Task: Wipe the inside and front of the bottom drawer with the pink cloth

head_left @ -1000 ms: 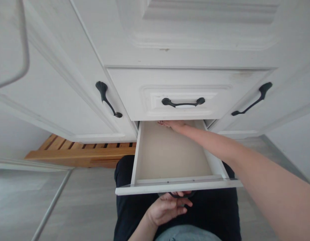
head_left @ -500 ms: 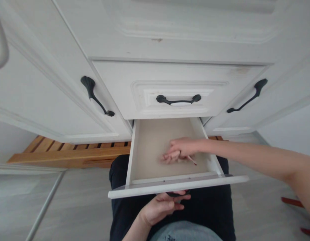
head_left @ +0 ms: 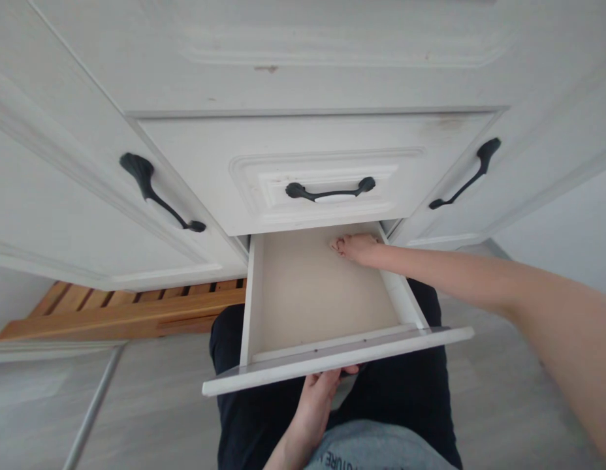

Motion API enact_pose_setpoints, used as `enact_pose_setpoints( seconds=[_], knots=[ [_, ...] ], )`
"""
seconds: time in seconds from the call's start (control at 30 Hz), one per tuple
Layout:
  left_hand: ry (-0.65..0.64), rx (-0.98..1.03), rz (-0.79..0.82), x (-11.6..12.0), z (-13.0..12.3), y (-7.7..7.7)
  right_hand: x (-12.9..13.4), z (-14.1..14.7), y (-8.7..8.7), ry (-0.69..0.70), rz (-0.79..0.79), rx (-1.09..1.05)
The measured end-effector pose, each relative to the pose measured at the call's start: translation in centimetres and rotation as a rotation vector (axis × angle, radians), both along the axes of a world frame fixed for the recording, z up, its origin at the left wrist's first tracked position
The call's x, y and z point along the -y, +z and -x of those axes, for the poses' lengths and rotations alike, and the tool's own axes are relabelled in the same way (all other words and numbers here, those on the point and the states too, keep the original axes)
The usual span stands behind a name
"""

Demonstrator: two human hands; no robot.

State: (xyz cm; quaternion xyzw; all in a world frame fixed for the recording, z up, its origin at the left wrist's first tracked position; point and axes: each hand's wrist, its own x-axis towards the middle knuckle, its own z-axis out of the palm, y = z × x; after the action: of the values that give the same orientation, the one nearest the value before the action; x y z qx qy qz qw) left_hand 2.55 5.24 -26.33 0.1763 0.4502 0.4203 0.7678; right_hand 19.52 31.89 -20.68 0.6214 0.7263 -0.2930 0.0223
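A white drawer (head_left: 249, 307) with a beige bottom is pulled out over my lap. Deep inside it, near the back right, my right hand (head_left: 358, 249) is closed and pressed down on the bottom. A bit of bunched pale pink cloth (head_left: 336, 245) shows at its fingers; most of it is hidden under the hand. Below the drawer front (head_left: 342, 360), my left hand (head_left: 318, 395) has its fingers curled up at the outer side, around the dark drawer handle (head_left: 349, 373), which is mostly hidden.
Above is a closed drawer with a black handle (head_left: 331, 192). Cabinet doors with a left handle (head_left: 159, 196) and a right handle (head_left: 467, 177) flank it. A slatted wooden platform (head_left: 121, 313) lies low at left. My legs (head_left: 264, 418) are under the drawer.
My right hand has moved from the drawer's middle toward its back with the cloth. My left hand's fingers, looser before, have closed up at the drawer front. The view has shifted slightly.
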Motion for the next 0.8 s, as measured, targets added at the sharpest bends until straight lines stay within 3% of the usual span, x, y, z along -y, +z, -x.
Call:
enact_pose_setpoints(
  seconds=[0.23, 0.37, 0.5, 0.7, 0.8],
  knots=[
    [0.044, 0.034, 0.001, 0.0, -0.5, -0.1, 9.8, -1.6, 0.9, 0.234, 0.263, 0.079],
    [0.048, 0.111, -0.024, -0.2, -0.7, 0.3, 10.8, -0.9, 1.2, 0.244, 0.310, 0.125],
    [0.096, 0.122, -0.026, 0.1, -0.9, 0.2, 9.9, 4.0, 0.4, 0.148, 0.233, 0.062],
    [0.090, 0.128, -0.013, 0.3, -1.0, 0.1, 10.4, 16.0, -1.3, 0.038, 0.225, -0.131],
    [0.114, 0.144, 0.000, 0.1, -1.0, 0.4, 10.5, 18.8, -1.3, -0.018, 0.209, -0.226]
  ],
)
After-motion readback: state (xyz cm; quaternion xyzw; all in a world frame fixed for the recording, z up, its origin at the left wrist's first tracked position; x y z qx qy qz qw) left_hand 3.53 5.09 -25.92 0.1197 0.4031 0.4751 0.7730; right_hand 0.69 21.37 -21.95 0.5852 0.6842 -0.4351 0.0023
